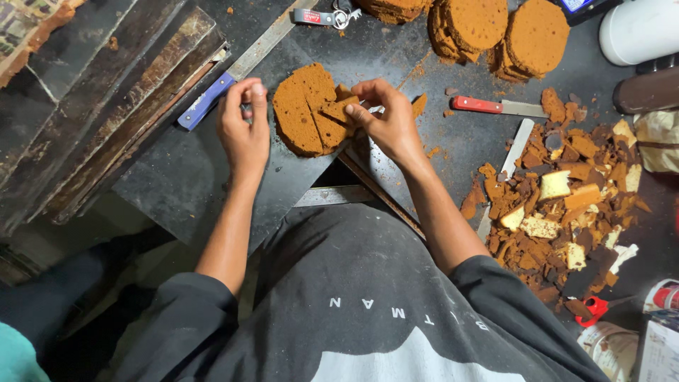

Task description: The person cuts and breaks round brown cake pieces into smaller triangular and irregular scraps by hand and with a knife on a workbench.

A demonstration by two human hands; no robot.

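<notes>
1. Right hand (385,120) pinches a small brown cake wedge (338,110) above the cut round brown sponge layer (304,113) on the dark worktable (184,177).
2. Left hand (242,127), fingers together, empty, just beside the layer.
3. White rectangular carton (658,350) sits at the table's bottom-right corner.

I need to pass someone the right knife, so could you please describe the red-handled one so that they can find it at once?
Start at the dark worktop and find the big heap of brown and cream cake trimmings on its right side. Just above that heap's upper left edge lies the red-handled knife, flat, blade pointing right. The other, longer knife has a blue handle and lies beyond the left hand.
</notes>
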